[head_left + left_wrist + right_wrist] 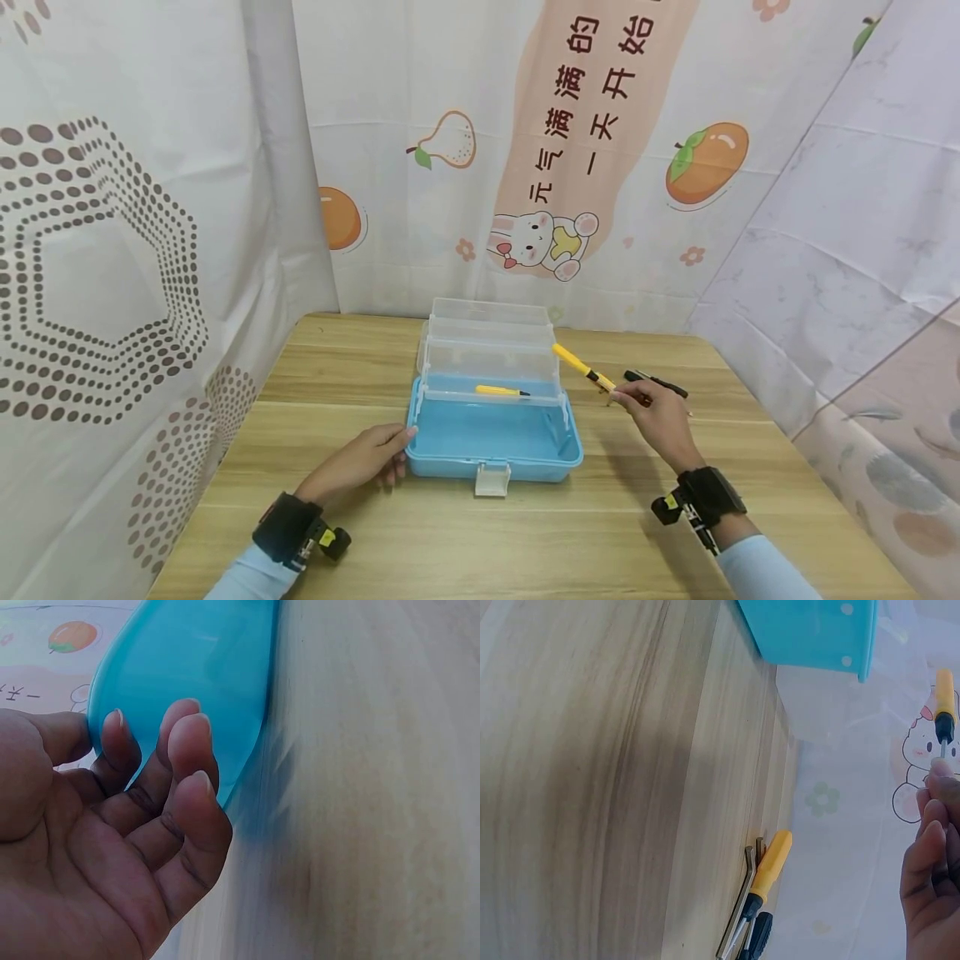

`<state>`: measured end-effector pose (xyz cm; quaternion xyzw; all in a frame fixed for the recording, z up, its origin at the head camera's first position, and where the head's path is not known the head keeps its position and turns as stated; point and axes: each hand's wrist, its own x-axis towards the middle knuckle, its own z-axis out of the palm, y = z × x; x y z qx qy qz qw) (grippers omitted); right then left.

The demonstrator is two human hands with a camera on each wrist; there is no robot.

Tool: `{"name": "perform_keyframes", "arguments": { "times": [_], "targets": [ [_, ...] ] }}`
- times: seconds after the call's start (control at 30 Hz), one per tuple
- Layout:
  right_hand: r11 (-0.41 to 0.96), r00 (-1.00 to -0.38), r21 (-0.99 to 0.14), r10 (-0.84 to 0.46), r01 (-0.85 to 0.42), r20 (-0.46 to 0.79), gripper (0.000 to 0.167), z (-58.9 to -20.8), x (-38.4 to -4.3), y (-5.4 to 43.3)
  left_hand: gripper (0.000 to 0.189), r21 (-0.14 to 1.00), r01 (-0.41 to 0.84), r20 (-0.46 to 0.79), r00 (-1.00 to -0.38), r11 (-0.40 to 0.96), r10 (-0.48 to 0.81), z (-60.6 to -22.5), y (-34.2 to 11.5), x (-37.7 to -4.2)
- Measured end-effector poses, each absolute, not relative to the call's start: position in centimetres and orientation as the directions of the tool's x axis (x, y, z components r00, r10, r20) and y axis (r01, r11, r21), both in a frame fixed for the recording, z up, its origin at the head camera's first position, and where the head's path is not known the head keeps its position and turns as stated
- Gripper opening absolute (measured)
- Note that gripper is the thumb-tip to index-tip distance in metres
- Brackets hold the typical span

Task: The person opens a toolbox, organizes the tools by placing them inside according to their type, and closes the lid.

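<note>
My left hand (367,457) grips the left front corner of a blue toolbox (487,469), thumb at the rim and fingertips against the outer wall. Its clear tiered trays (491,333) stand raised at the back. One yellow-handled screwdriver (497,390) lies across the lowest tray. Held up right of the box, a second yellow screwdriver (573,360) has its shaft pinched between the thumb and fingers of my right hand (660,421). In the right wrist view its handle points away from the fingertips, and the shaft's tip is hidden in the hand.
Behind the right hand, a black-handled tool (663,383) lies on the wooden table (360,350). The right wrist view shows another yellow screwdriver (771,866) there beside hex keys (739,904). A white latch (492,480) hangs from the box front. Printed curtains surround the table.
</note>
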<state>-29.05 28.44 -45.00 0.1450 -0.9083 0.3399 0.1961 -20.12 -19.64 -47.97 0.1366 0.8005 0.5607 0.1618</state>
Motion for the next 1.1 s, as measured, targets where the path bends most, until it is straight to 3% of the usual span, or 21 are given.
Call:
{"name": "perform_keyframes", "arguments": {
  "times": [1.1],
  "targets": [
    [0.700, -0.848, -0.532, -0.207, -0.477, 0.488, 0.005, -44.8, -29.0, 25.2, 0.050, 0.945, 0.024, -0.116, -0.909, 0.327, 0.400, -48.0, -19.6, -20.1]
  ]
}}
